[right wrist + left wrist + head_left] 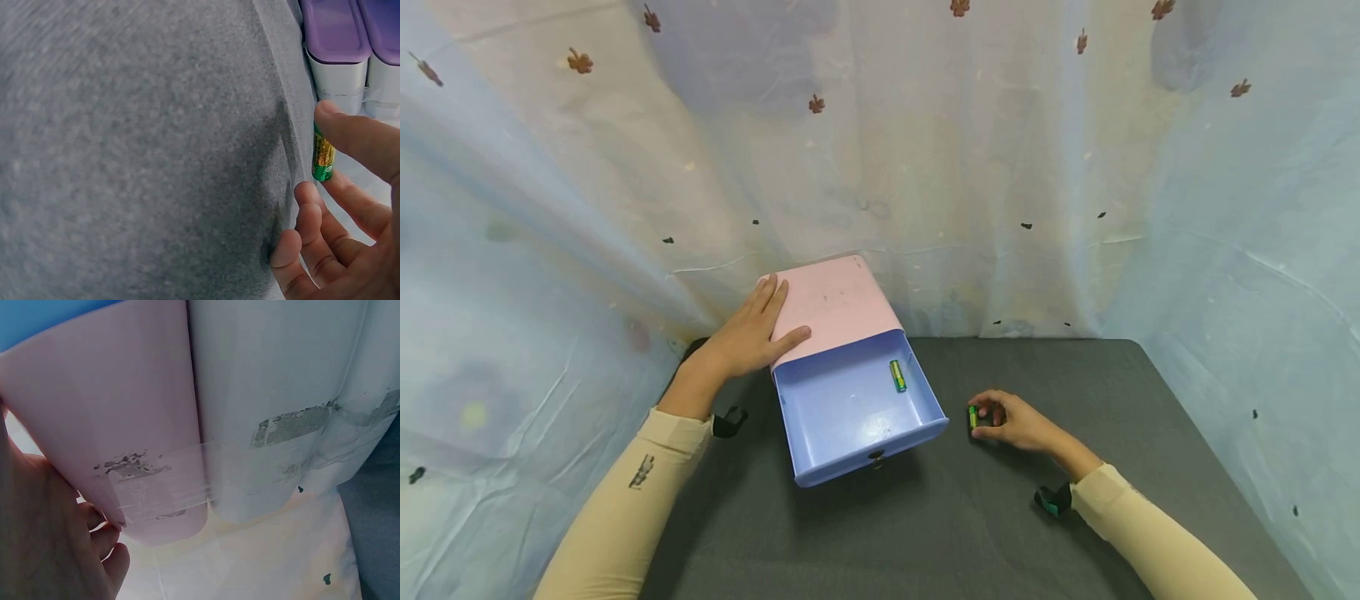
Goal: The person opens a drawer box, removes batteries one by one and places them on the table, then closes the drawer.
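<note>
A pink drawer box point(827, 304) stands tilted a little on the dark table, its blue drawer point(835, 417) pulled out toward me. One green and yellow battery point(898, 376) lies in the drawer near its right wall. My left hand point(745, 333) rests on the pink top at its left edge, fingers spread and thumb pointing right. To the right of the drawer, my right hand point(1011, 421) pinches another green battery point(323, 155) between thumb and index finger, low over the table. Its other fingers are loosely bent in the right wrist view.
Grey-white casings point(269, 412) with clear tape stand beside the pink box in the left wrist view. White containers with purple lids point(337, 31) appear in the right wrist view. A pale patterned curtain point(925, 167) hangs behind the dark table point(887, 542).
</note>
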A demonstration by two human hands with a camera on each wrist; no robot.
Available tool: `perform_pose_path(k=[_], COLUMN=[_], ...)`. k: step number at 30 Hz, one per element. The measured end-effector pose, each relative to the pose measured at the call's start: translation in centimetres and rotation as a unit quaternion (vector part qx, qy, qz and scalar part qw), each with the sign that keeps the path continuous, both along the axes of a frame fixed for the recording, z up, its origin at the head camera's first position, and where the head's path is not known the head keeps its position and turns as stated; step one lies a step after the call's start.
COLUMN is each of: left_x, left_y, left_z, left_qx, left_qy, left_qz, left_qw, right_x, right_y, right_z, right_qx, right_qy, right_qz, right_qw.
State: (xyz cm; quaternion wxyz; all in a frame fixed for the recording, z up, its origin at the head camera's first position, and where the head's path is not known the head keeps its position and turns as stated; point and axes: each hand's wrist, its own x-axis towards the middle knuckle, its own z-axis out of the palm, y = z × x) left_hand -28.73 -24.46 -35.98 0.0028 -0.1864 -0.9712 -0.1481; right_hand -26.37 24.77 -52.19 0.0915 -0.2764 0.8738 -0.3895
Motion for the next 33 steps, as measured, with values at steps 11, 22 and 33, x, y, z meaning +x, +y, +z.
perform_pose_path(k=[11, 22, 33], left_x=[-0.2, -0.2, -0.2], left_y=[-0.1, -0.1, 0.0], left_z=[0.0, 0.1, 0.2], left_qx=[-0.013, -0.013, -0.027], left_qy=[0.0, 0.004, 0.005], left_qz=[0.0, -0.004, -0.005], left_qw=[0.9999, 0.9999, 0.9996], right_x=[-0.2, 0.1, 0.3], right_y=[0.1, -0.4, -0.5], right_z=[-0.8, -0.9, -1.1], right_qx=[-0.001, 0.005, 0.006], right_qy=[0.008, 0.009, 0.014], right_qz=[0.003, -0.008, -0.014], right_qw=[1.0, 1.0, 1.0])
